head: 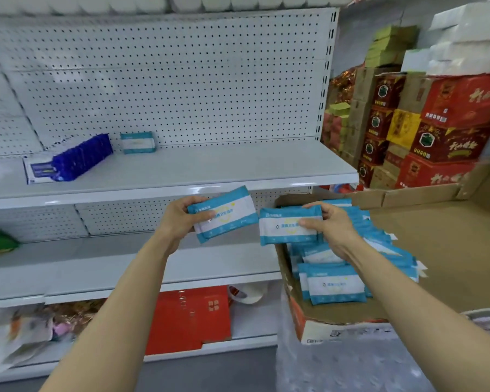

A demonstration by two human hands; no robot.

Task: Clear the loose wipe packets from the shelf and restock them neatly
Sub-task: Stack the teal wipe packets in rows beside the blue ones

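Both grips grasp blue-and-white wipe packets: left hand (178,222) holds a tilted packet (224,213) below the shelf (238,171), right hand (333,226) a level one (289,226) over the cardboard box (408,199). At ten o'clock, one packet (137,142) stands on the shelf.

a white metal shelving unit (181,171) fills the left and middle, its back panel (181,80) a pale pegboard dotted with small holes, closed on the right by a slotted upright (327,80). lower shelf boards (125,267) run beneath. to the right, red and brown cartons (436,131) are stacked high, with white boxes (464,38) on top. the floor (210,372) is grey. light is even and bright.
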